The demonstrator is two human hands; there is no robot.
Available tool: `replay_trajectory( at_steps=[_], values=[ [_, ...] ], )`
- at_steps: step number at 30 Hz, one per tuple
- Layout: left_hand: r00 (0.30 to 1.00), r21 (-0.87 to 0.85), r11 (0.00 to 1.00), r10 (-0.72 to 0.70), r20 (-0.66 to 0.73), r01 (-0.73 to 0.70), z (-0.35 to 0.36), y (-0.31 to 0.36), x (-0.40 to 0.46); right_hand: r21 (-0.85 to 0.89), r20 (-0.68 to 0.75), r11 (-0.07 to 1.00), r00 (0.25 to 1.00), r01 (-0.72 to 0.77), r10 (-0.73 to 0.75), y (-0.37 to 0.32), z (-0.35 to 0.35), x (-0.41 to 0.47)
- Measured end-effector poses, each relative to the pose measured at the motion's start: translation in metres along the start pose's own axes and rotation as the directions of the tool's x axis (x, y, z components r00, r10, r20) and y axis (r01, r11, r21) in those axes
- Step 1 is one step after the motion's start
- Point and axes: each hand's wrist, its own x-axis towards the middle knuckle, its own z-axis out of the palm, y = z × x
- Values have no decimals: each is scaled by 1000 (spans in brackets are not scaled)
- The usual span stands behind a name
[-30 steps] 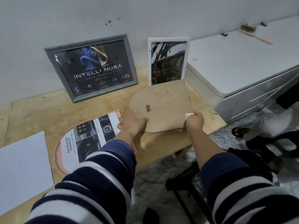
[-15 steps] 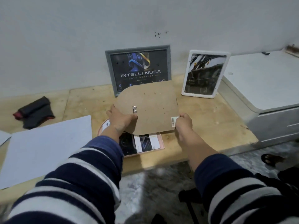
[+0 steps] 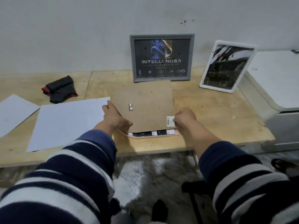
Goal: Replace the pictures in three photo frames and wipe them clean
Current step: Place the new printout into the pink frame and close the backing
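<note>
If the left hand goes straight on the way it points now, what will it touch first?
The left hand points away along the brown backing board that it grips. Past the board, the grey framed picture leaning on the wall looks first in line, though depth is hard to judge.

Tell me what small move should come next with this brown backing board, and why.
Probably lower the brown fibreboard backing board and slide it toward you until it sits square in the pink frame. Both hands, left and right, grip its side edges, it covers most of the frame, and a strip of the printed picture shows along the near edge.
</note>
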Motion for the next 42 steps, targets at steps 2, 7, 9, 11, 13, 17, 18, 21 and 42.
replay_trajectory(
  at_steps=[2,7,9,11,13,17,18,21,42],
  values=[
    [1000,6,1000,20,11,-20,3,-4,-2,-8,-8,1000,1000,-4,4,3,3,-3],
    [998,28,998,63,14,-64,11,-9,-5,-27,-35,1000,999,-10,9,13,10,-9],
    [997,46,996,81,7,-81,13,-11,-5,-11,-61,1000,998,-5,4,17,11,-10],
    [996,68,993,94,-5,-93,15,-13,-5,1,-83,1000,997,3,-2,20,13,-11],
    [995,94,991,96,-15,-94,17,-16,-6,15,-111,1000,994,1,1,22,15,-13],
    [996,188,980,69,-51,-58,18,-18,-10,7,-144,1000,990,6,-5,23,21,-15],
    [996,213,976,67,-56,-53,18,-17,-11,1,-149,1000,989,6,-5,24,22,-16],
    [998,241,970,49,-44,-37,18,-13,-10,-11,-153,1000,988,9,-10,27,24,-15],
    [988,457,886,-131,80,81,17,-4,7,-438,144,882,982,172,-120,17,18,-6]
  ],
)
